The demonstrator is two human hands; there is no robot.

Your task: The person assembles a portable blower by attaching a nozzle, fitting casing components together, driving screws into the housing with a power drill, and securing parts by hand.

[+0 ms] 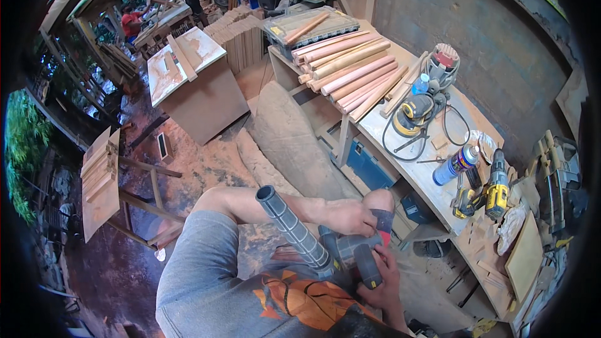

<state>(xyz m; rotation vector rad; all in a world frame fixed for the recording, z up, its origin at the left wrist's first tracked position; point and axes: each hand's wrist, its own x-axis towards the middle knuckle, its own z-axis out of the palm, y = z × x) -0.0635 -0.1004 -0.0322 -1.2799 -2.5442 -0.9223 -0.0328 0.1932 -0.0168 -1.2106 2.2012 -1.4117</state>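
A dark handheld power tool with a long ribbed grey tube (293,231), which looks like a cordless blower, lies across my lap. The tube's open end points up and to the left. My left hand (352,216) is closed at the top of the tool's grey body (355,247), its fingertips partly hidden. Lower down, my right hand (383,280) is wrapped round a black block (368,266) that looks like the battery, at the near side of the body. Whether the block is fully seated cannot be seen.
On the workbench (394,131) at right lie stacked wooden strips (350,66), a yellow sander (413,116), a spray can (456,164) and a yellow drill (497,191). A dusty white-topped box table (200,50) stands ahead left. Two people work far off at the upper left.
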